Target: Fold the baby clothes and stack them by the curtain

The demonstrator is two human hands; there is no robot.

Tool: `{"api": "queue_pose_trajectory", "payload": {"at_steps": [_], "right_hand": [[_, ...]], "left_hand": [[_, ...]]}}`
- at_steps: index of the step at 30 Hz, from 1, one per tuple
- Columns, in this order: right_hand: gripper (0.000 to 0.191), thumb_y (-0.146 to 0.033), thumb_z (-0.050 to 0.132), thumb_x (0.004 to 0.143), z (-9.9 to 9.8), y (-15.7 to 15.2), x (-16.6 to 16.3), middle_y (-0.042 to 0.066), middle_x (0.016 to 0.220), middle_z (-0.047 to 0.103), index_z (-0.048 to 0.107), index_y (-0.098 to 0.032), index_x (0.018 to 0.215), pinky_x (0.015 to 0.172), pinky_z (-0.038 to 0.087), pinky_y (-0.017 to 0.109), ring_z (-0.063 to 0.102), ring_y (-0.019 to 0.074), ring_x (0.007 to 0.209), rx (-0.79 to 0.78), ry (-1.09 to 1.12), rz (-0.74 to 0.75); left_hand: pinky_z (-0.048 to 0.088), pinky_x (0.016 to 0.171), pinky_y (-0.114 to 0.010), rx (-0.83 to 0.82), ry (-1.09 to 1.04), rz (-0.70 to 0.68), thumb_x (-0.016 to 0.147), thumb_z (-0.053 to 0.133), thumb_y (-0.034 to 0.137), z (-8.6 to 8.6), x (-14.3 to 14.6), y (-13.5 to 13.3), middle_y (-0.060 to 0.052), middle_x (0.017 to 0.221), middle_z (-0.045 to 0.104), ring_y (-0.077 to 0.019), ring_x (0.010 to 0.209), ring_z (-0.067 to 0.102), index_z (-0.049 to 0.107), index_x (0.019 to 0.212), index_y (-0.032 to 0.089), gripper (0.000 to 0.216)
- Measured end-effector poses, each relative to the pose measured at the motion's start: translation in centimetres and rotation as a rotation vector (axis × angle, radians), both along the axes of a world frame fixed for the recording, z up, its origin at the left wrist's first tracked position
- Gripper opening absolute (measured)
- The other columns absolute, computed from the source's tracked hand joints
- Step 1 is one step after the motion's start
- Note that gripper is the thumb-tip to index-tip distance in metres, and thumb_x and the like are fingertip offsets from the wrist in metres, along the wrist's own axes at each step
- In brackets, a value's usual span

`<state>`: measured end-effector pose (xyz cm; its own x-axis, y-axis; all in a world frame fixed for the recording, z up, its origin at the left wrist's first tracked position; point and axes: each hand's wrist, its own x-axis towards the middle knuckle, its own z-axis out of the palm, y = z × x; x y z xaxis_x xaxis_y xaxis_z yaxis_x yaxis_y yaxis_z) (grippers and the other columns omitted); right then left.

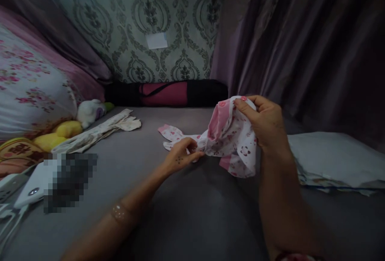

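The fingers of the right hand are closed tight on a small white cloth garment with pink edges, pink round snaps and little flower prints. The thumb is on the near side, pressing close to a snap. The left hand is at the garment's other part, with its fingers bent and its thumb reaching along the cloth. It is hard to tell if they pinch it or just touch it.

The step in hand looks like holding the garment up and sorting out its folds. The next move seems to call for a soft, sure hold with both hands, because the cloth is floppy.

The right arm comes up steeply, and its hand tips in to the left. The left arm slants up from the low left corner, with the back of the hand showing.

The garment is in the middle: one part hangs from the right hand, and the rest lies on the smooth grey sheet.
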<state>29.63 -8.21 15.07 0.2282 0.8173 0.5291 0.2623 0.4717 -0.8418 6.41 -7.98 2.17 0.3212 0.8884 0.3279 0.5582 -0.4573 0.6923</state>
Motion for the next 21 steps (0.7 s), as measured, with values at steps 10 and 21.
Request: {"api": "queue_pose_trajectory", "payload": {"at_steps": [10, 21], "right_hand": [[0.030, -0.056, 0.067, 0.081, 0.9, -2.6, 1.4, 0.002, 0.078, 0.067, 0.066, -0.029, 0.095, 0.051, 0.050, 0.031, 0.064, 0.0189, 0.064, 0.041, 0.010, 0.078], [0.024, -0.042, 0.068, 0.074, -2.3, 1.8, 3.4, -0.005, 0.061, 0.056, 0.066, -0.020, 0.082, 0.044, 0.034, 0.019, 0.047, 0.0087, 0.050, -0.427, -0.519, 0.534]], "left_hand": [[0.045, 0.070, -0.030, -0.135, -0.178, 0.158, 0.083, 0.050, 0.024, -1.7, -0.7, 2.9, -0.002, 0.081, 0.062, -0.0170, 0.076, 0.058, 0.055, 0.089, 0.021, 0.009], [0.032, 0.049, -0.024, 0.028, -0.413, 0.509, 0.079, 0.062, 0.051, 7.3, -13.3, 2.6, 0.003, 0.063, 0.051, -0.0113, 0.053, 0.043, 0.061, 0.078, 0.022, 0.030]]}}
